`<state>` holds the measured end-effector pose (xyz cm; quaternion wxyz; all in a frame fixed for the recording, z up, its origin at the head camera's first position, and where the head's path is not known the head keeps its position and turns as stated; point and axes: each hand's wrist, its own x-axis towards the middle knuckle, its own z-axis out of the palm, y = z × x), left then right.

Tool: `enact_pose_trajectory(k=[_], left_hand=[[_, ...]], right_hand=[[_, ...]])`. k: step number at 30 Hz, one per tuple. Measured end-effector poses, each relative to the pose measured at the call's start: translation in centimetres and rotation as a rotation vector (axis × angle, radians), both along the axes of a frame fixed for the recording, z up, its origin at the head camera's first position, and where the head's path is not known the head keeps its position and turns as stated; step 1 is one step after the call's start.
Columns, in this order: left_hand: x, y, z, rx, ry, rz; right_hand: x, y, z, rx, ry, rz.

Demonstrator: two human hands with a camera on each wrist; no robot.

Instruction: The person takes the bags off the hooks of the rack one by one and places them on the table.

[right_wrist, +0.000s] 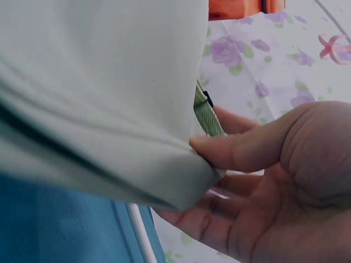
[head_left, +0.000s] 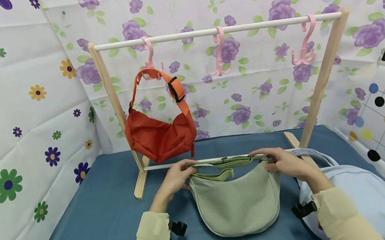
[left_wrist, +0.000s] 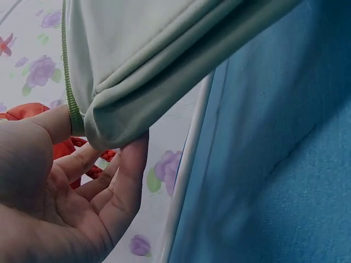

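Observation:
A sage-green shoulder bag [head_left: 239, 205] is held up by its two top corners, its body facing me. My left hand [head_left: 177, 180] pinches the left corner; in the left wrist view the thumb and fingers [left_wrist: 129, 181] close on the folded fabric beside the green strap edge. At the other corner my right hand [head_left: 287, 162] pinches the bag, with the thumb [right_wrist: 241, 150] on the front and the fingers behind, as the right wrist view shows. The bag's green strap [head_left: 216, 175] loops loosely along the top opening between both hands.
Behind the bag stands a wooden rack with a white rod [head_left: 186, 35]. An orange-red bag [head_left: 162, 135] hangs at its left from a pink hook [head_left: 149, 57]; two more pink hooks [head_left: 219, 53] hang farther right. A light blue bag [head_left: 363, 193] lies on the blue tabletop [head_left: 92, 228] at right.

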<state>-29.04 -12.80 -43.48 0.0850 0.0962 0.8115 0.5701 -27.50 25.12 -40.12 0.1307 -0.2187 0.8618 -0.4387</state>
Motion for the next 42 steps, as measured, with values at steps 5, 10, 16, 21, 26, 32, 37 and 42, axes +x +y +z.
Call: enact_pose_trajectory(k=[5, 10, 16, 21, 26, 32, 37, 42], left_hand=[[0.0, 0.5, -0.2, -0.003, 0.020, -0.019], [0.1, 0.9, -0.8, 0.003, 0.024, -0.041], [0.1, 1.3, -1.3, 0.029, 0.016, -0.045], [-0.2, 1.2, -1.6, 0.045, -0.021, -0.050], [-0.4, 1.0, -2.0, 0.052, -0.035, -0.043], [-0.3, 0.8, -2.7, 0.055, -0.068, -0.055], [-0.2, 1.0, -3.0, 0.043, -0.096, -0.058], [-0.1, 1.4, -3.2, 0.018, -0.105, -0.094]], right_hand=[[0.4, 0.1, -0.2, 0.003, 0.046, -0.042], [0.8, 0.2, -0.5, -0.011, 0.060, -0.075], [1.2, 0.1, -0.7, -0.019, 0.050, -0.107], [1.0, 0.0, -1.2, 0.012, 0.027, -0.121], [0.7, -0.1, -1.5, 0.014, 0.011, -0.107], [0.6, 0.0, -2.1, 0.017, -0.050, -0.104], [0.2, 0.0, -2.9, 0.035, -0.085, -0.098], [-0.3, 0.1, -3.7, 0.090, -0.058, -0.116]])
